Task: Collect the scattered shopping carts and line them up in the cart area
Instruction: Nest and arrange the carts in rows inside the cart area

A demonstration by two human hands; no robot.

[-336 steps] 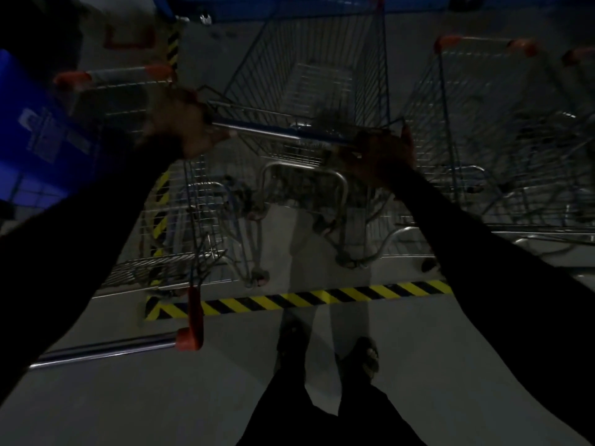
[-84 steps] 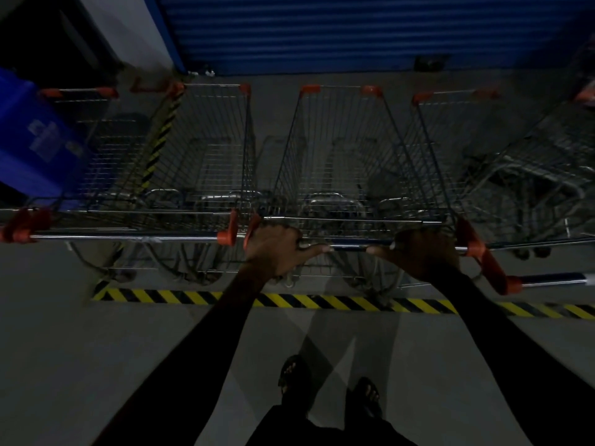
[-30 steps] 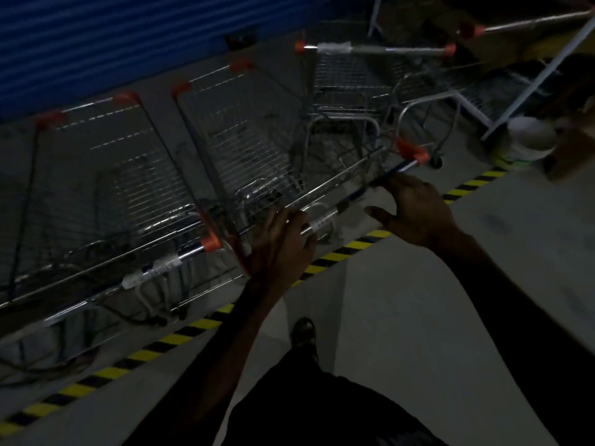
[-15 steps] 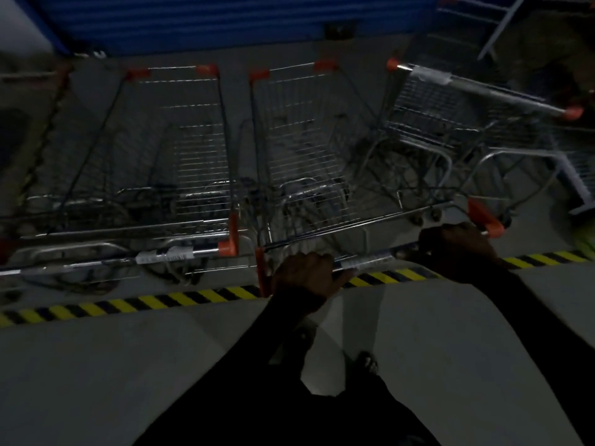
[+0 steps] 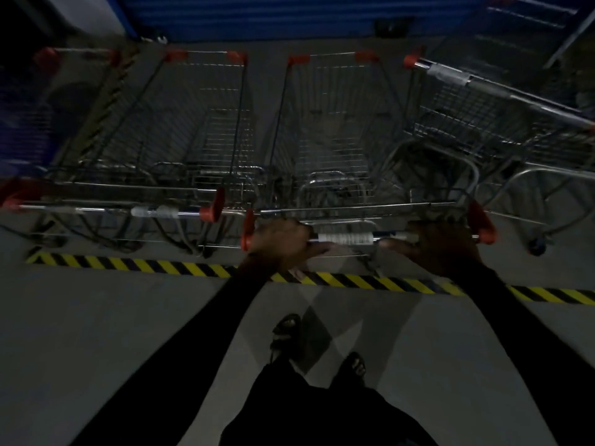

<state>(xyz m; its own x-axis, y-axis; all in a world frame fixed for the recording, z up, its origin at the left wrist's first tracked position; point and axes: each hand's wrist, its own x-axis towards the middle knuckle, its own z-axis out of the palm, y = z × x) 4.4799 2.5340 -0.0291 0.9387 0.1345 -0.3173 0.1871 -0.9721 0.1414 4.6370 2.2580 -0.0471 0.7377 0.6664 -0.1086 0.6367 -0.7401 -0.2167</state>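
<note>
A silver wire-mesh shopping cart with orange corner caps point(image 5: 335, 130) is held at the centre of the view, its basket pointing toward twelve o'clock and its front close to a blue corrugated shutter point(image 5: 289, 14). The cart's chrome handle bar with a white wrapped label point(image 5: 346, 238) is grasped at both ends: the left hand point(image 5: 280, 241) is curled round the bar just inside the orange end cap at nine o'clock of the label, and the right hand point(image 5: 442, 243) is wrapped over the bar at three o'clock of it. The wide two-handed grip is judged to give steering control, so the basket can be kept square.

The cart sits beyond a yellow-and-black striped floor tape point(image 5: 354, 280), which appears to mark the edge of the cart area. At nine o'clock, a second silver wire cart with an orange-capped handle point(image 5: 180, 140) is parked just beside it and parallel, its handle slightly farther forward; the held cart is probably being matched to that line. At two o'clock, a third silver cart with a taped grey handle point(image 5: 483, 123) stands askew, handle turned away, so it is judged not yet lined up. The grey concrete floor point(image 5: 96, 333) is seen under dark-sleeved arms and sandalled feet. Lighting is dim, so fine finger detail on the right hand is hard to make out.
</note>
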